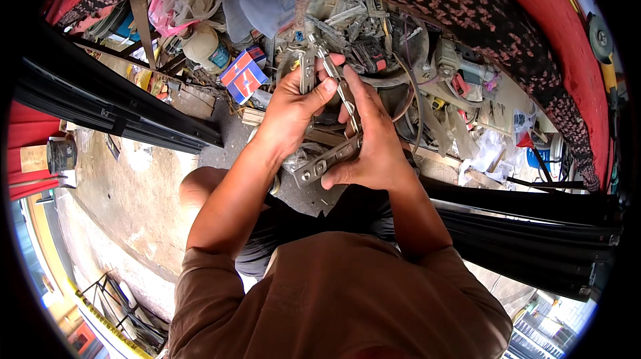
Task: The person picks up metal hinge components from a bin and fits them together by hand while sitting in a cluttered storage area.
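Observation:
A folding metal linkage of flat, riveted bars (327, 162), like a window stay hinge, is held up in front of my body. My left hand (288, 113) is closed on its upper left bar, the thumb pressed along the metal. My right hand (377, 142) holds the thin slanted arm and the wider lower bar, its thumb under the lower bar's edge. The bars are spread in a zigzag. Parts of the linkage are hidden behind my fingers.
Beyond my hands lies a heap of small metal parts (360, 22). A blue and orange box (243, 80) and a white bottle (204, 47) are left of it. Black metal profiles (127, 105) flank me. Clear plastic bags (493, 157) lie to the right.

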